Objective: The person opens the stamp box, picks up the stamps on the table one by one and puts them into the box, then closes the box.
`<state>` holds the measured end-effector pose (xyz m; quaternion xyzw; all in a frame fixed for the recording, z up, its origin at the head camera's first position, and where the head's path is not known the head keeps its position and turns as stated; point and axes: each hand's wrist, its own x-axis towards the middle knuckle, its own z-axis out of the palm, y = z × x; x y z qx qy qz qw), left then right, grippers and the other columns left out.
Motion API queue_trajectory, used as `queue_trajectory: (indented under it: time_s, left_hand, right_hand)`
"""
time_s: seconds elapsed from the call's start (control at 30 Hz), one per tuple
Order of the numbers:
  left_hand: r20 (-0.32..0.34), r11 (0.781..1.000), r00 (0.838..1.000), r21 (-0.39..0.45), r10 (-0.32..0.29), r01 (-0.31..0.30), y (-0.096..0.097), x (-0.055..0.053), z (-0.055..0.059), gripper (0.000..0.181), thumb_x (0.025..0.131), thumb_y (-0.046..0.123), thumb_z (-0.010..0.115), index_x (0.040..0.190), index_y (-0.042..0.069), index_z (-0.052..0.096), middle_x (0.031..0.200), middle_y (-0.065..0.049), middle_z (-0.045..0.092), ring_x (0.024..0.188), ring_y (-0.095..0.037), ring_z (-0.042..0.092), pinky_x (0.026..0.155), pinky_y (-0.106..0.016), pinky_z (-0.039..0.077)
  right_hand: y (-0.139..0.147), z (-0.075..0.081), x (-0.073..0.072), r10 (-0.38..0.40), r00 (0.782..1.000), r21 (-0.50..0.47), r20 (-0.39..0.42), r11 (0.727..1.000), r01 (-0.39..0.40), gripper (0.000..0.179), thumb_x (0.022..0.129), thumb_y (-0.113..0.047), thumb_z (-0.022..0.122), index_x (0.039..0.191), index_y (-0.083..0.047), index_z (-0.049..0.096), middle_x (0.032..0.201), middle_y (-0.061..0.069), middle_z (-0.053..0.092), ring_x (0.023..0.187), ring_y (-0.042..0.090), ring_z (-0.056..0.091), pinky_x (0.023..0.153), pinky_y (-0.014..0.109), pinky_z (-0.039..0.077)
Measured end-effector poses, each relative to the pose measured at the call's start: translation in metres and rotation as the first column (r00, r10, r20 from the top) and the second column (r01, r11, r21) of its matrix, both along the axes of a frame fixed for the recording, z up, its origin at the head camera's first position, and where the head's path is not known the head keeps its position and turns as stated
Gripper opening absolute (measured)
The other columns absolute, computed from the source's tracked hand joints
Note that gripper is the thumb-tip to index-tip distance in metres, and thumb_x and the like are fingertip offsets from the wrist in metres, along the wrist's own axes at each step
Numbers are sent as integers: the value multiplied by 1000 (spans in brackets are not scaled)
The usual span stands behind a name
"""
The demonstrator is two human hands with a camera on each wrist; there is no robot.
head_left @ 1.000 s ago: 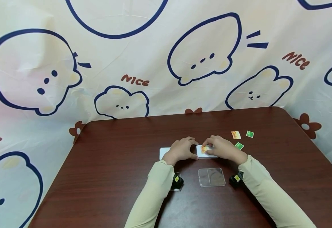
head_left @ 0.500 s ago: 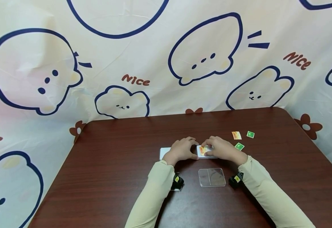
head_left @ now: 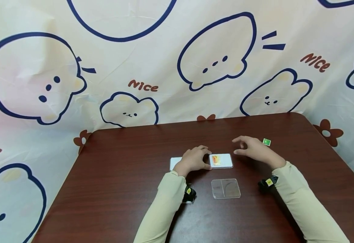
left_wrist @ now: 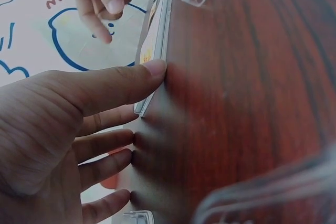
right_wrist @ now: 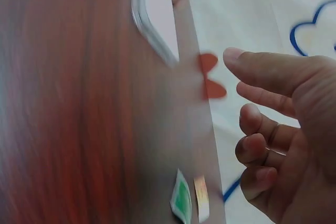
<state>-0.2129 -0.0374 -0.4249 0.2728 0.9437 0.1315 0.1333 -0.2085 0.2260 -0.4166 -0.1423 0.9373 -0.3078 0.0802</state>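
My left hand [head_left: 194, 158] holds the left end of a flat white case [head_left: 226, 161] between thumb and index finger. In the left wrist view, the thumb presses the case's near edge, and the other fingertips touch the table. An orange sticker [head_left: 216, 160] lies on the left part of the case's white face. My right hand [head_left: 257, 148] hovers right of and behind the case, thumb and index finger apart, holding nothing. In the right wrist view, a green sticker [right_wrist: 181, 202] and an orange sticker [right_wrist: 201, 198] lie on the table below that hand.
Another green sticker [head_left: 266, 142] lies behind the right hand. A second white case [head_left: 174, 162] is partly hidden by the left hand. A clear plastic lid [head_left: 225, 188] lies in front, and a clear piece [head_left: 188, 202] shows under the left wrist. A printed cloth hangs behind the table.
My right hand has let go of the orange sticker on the case and moved right and back, now covering the loose stickers in the head view. The left hand has stayed in place.
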Motion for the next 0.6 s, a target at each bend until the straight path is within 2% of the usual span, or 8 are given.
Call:
queue_trajectory:
  time_s: [0.1,0.3,0.6]
  left_hand:
    - [4,1000,1000,3,0,0,-1,1,0,60,83,44,73,137,24,55,150,1,43,137,-20,43,109,-47,37]
    - [6,1000,1000,3,-3,3,-1,1,2,60,84,44,73,137,24,55,150,1,43,136,-21,44,108,-47,38]
    - [-2,1000,1000,-12,-11,11,-1,-1,1,60,84,45,72,138,24,54,150,1,44,136,-20,44,108,-46,38]
  right_hand:
    - [17,1,-2,-35,999,0,21,999,35,45,91,-25,66,128,-2,55,82,5,50,68,17,47,57,28,40]
    - [41,-3,-10,-92,994,29,65,996,90,52,93,-30,64,132,1,50,88,9,55,78,19,51,65,30,42]
    - [56,-14,-18,-115,985,67,129,992,106,53,94,-27,61,135,4,44,87,11,55,69,18,52,60,29,44]
